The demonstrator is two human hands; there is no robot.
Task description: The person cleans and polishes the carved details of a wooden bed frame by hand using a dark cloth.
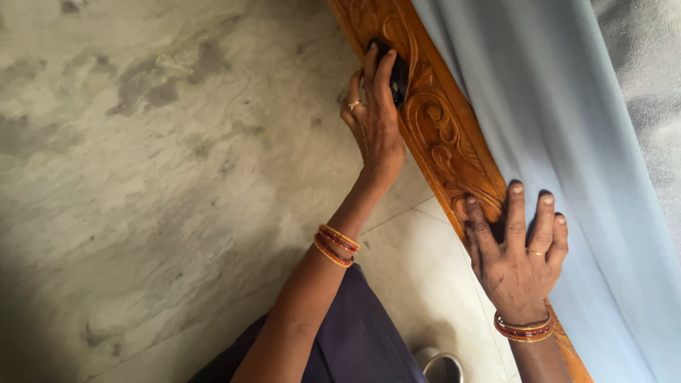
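A carved brown wooden bed rail runs diagonally from the top centre to the bottom right. My left hand, with a ring and bangles, presses a small dark cloth or pad against the carving near the rail's upper end. My right hand lies flat with fingers spread on the rail's lower part, its fingertips reaching onto the pale blue sheet. Bangles circle both wrists.
A grey marbled stone floor fills the left side. A grey blanket lies beyond the blue sheet at the top right. A shiny metal vessel's rim shows at the bottom edge, beside my dark garment.
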